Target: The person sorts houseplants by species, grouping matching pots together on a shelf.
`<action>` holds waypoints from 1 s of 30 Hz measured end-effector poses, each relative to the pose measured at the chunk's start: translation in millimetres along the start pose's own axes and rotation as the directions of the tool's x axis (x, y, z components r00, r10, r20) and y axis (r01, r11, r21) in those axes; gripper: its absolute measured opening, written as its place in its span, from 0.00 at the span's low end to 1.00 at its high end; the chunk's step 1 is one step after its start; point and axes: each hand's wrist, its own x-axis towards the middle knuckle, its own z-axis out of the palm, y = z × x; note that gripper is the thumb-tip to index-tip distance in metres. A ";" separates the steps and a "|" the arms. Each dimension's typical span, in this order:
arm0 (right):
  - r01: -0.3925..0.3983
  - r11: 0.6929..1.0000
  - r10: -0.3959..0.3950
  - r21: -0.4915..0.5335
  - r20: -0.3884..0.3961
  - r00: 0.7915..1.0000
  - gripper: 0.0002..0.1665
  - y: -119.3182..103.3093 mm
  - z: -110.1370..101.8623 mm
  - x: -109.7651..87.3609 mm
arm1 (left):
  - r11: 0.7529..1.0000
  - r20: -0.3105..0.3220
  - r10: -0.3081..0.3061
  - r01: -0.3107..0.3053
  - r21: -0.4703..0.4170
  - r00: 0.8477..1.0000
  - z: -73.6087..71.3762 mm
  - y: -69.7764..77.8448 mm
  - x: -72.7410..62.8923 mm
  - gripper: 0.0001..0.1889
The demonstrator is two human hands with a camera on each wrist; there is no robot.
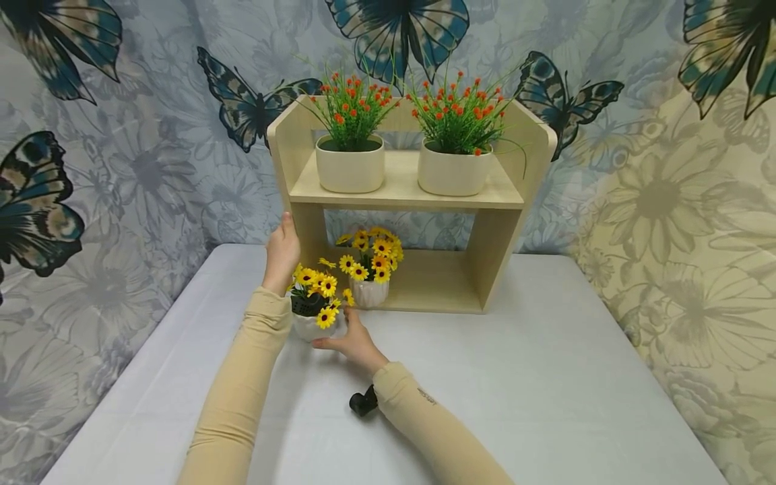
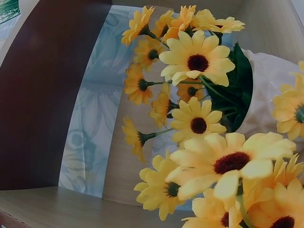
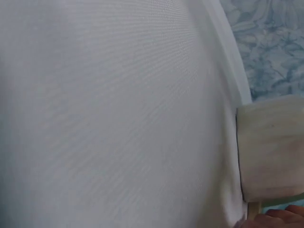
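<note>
A white ribbed pot (image 1: 311, 329) of yellow daisy-like flowers (image 1: 308, 277) stands on the table in front of the shelf's left end. My right hand (image 1: 353, 342) grips its right side, thumb in front and fingers behind. Fingers upward, my left hand (image 1: 282, 252) lies against the left side panel of the wooden shelf (image 1: 406, 202). A second white pot (image 1: 370, 294) with yellow flowers (image 1: 377, 254) is in the lower compartment, at the left front. Blossoms (image 2: 228, 161) of the nearer plant fill the lower right of the left wrist view.
Two white oval pots, one left (image 1: 350, 168) and one right (image 1: 456, 172), hold red-flowered plants on the upper shelf. A black wrist camera (image 1: 364, 403) hangs by the right cuff; another (image 1: 308, 304) overlaps the near flowers. Butterfly-patterned cloth (image 1: 151, 168) rises behind the white table (image 1: 576, 377).
</note>
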 end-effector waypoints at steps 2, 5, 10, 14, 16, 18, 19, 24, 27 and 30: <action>0.014 1.000 -0.014 0.006 -0.001 1.000 0.60 0.1 2.7 3.3 | 1.000 0.002 0.000 0.000 -0.001 1.000 0.3 -0.5 0.2 0.42; 0.037 0.999 -0.037 0.002 -0.004 0.999 0.60 0.8 6.5 9.4 | 1.000 0.002 0.001 -0.001 -0.009 1.000 0.8 -0.2 -0.6 0.42; 0.118 0.993 -0.118 -0.004 -0.014 0.993 0.57 2.6 12.8 21.5 | 1.000 0.005 -0.009 0.009 -0.014 1.000 0.9 0.6 -0.2 0.42; 0.239 0.971 -0.239 0.021 0.000 0.971 0.53 3.1 17.1 29.1 | 1.000 0.011 -0.016 0.016 -0.012 1.000 0.8 -0.2 0.5 0.42; 0.263 0.964 -0.264 0.030 0.009 0.965 0.54 2.6 18.3 30.5 | 1.000 0.010 -0.011 0.011 -0.011 1.000 0.7 -1.2 0.9 0.42; 0.261 0.965 -0.262 0.031 0.012 0.965 0.55 1.8 19.0 31.2 | 1.000 0.004 -0.001 0.001 -0.008 1.000 0.7 -2.2 1.0 0.42; 0.259 0.966 -0.259 0.024 0.012 0.966 0.55 1.1 19.2 31.3 | 1.000 0.002 0.003 -0.003 -0.007 1.000 0.7 -2.6 1.0 0.41; 0.282 0.959 -0.282 -0.014 -0.010 0.959 0.56 -3.0 20.7 32.5 | 1.000 -0.013 0.026 -0.026 0.003 1.000 1.7 -3.9 0.7 0.41; 0.301 0.953 -0.301 -0.005 -0.025 0.953 0.57 -5.3 22.9 33.0 | 0.999 -0.017 0.033 -0.033 0.005 0.999 2.1 -3.7 0.6 0.41; 0.305 0.952 -0.304 0.004 -0.056 0.951 0.55 -6.7 26.7 33.8 | 0.999 -0.015 0.032 -0.032 0.004 0.999 2.1 -3.1 0.7 0.41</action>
